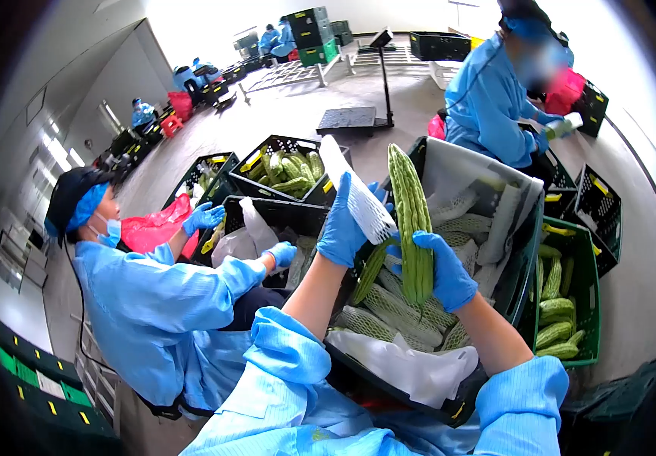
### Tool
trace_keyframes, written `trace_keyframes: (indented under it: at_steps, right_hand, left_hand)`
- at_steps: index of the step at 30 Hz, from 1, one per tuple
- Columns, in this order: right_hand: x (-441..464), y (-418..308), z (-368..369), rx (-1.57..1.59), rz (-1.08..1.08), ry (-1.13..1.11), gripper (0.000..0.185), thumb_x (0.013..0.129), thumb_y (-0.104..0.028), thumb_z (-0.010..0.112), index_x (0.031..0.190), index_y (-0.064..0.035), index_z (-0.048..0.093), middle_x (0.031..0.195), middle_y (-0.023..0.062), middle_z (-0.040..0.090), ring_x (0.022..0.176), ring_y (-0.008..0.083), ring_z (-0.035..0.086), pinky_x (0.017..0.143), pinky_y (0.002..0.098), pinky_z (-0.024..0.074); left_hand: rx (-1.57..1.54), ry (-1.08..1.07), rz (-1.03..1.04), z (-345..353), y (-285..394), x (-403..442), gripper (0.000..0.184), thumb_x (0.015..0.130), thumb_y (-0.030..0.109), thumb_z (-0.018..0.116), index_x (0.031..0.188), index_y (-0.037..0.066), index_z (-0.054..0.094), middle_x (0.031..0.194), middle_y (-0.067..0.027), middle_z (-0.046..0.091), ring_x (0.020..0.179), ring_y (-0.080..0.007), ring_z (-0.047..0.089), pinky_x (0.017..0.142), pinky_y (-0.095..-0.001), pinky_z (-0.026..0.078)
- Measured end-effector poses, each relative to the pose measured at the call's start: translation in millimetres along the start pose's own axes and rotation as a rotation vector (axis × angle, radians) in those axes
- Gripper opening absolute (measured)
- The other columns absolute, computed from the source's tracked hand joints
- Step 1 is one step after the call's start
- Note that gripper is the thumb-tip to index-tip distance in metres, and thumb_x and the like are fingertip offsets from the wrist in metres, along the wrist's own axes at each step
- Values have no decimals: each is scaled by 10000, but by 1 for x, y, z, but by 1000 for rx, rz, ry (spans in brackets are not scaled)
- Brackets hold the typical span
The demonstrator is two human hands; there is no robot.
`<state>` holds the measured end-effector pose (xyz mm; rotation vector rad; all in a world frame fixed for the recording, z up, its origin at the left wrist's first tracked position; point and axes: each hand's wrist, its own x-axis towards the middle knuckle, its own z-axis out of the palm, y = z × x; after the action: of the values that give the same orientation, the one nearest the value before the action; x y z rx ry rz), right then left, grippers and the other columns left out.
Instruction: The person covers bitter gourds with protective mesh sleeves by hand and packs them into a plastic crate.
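Bitter gourd (408, 213) rises nearly upright over the crate (527, 254), and with much of its length above the grip it could tip or slip if the right hand (448, 272) loosens; the thin mesh sleeve (362, 201) might snag or tear if dragged hard across the bumpy skin. That right hand is closed around the lower half, thumb on the near face, other fingers mostly hidden behind. Left hand (345, 229) grips the sleeve, its partly hidden fingers just beside the gourd; whether they touch it, I cannot tell
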<state>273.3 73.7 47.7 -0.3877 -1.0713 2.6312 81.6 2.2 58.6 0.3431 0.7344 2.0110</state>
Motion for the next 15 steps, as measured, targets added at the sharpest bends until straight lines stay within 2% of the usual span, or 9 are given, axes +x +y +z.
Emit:
trace_keyframes:
  at_steps: [2, 5, 7, 9, 10, 15]
  right_hand:
    - [-3, -4, 7, -54, 7, -10, 561, 862, -276, 622, 1353, -53, 470, 1209, 124, 602, 1076, 252, 620, 901, 455, 536]
    - [-5, -10, 11, -160, 4, -79, 599, 843, -252, 627, 1367, -26, 443, 1246, 138, 598, 985, 227, 643, 851, 378, 544]
    - [-8, -16, 18, -242, 15, -129, 597, 819, -237, 646, 1339, -7, 464, 1247, 140, 610, 884, 192, 646, 786, 321, 541]
    - [-12, -19, 18, -418, 36, -148, 638, 816, -258, 643, 1370, -8, 448, 1254, 139, 605, 881, 172, 633, 766, 333, 551]
    - [-14, -21, 17, -505, 42, -159, 659, 814, -268, 641, 1385, -9, 440, 1257, 139, 602, 880, 163, 626, 756, 339, 557]
    - [-25, -19, 24, -619, 98, -114, 631, 766, -194, 684, 1326, 19, 488, 1251, 166, 606, 1065, 210, 625, 891, 361, 546]
  left_hand:
    - [-68, 82, 113, -16, 14, 13, 827, 872, 619, 599, 1407, 48, 332, 1248, -146, 473, 1147, -289, 490, 974, -526, 449]
    - [-219, 76, 142, -64, 42, 34, 853, 861, 638, 597, 1448, 89, 309, 1301, -146, 466, 1207, -319, 467, 1017, -547, 404]
    - [-254, 65, 288, -99, 50, 49, 770, 898, 617, 551, 1433, 96, 366, 1319, -144, 500, 1179, -336, 499, 1016, -565, 396]
    - [-325, 13, 410, -108, 58, 49, 627, 957, 567, 474, 1416, 143, 422, 1378, -109, 511, 1205, -334, 498, 1036, -574, 378]
    - [-390, -4, 394, -112, 60, 48, 594, 969, 551, 457, 1421, 168, 421, 1408, -78, 503, 1222, -340, 491, 1047, -579, 365]
    - [-439, 52, 431, -109, 67, 45, 616, 964, 547, 475, 1427, 146, 411, 1394, -88, 511, 1220, -349, 488, 1051, -583, 359]
